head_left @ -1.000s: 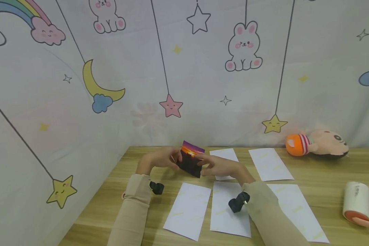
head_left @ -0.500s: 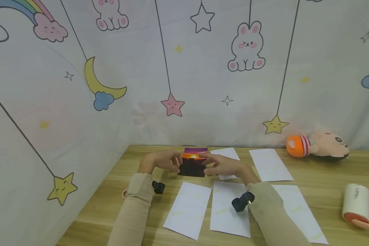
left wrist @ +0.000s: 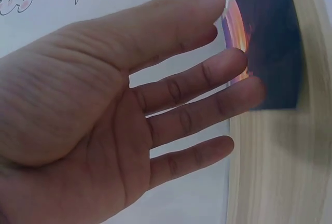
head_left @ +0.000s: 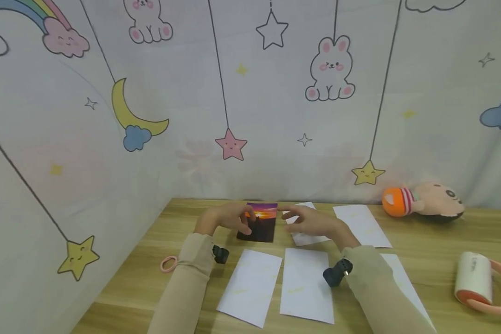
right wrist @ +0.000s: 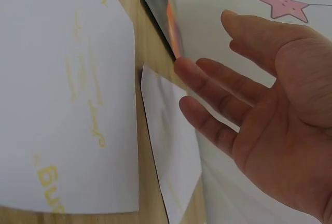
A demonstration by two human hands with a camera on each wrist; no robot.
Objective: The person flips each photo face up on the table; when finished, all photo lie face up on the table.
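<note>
A photo print of a dark-bottomed sunset (head_left: 262,229) lies on the wooden table near its back edge. My left hand (head_left: 230,217) is over the photo's left side, fingers extended and a little bent, holding nothing. In the left wrist view that hand (left wrist: 135,89) has its fingers spread, with the photo (left wrist: 272,47) beyond the fingertips. To the photo's right hovers my right hand (head_left: 313,221), its fingers loose and nothing between them. The right wrist view shows this hand (right wrist: 275,89) palm-side, apart from the photo (right wrist: 158,11) and near a white sheet (right wrist: 168,136).
Several white sheets, including one at front left (head_left: 250,287) and one at front centre (head_left: 306,292), lie in two rows. A pink ring (head_left: 169,264) is left of the left sleeve. At right are a plush doll (head_left: 432,202) and a white cylinder with a pink loop (head_left: 473,277).
The photo went from tilted between both hands to lying flat on the table. Both hands have let go of it; the right hand has drawn away to the right.
</note>
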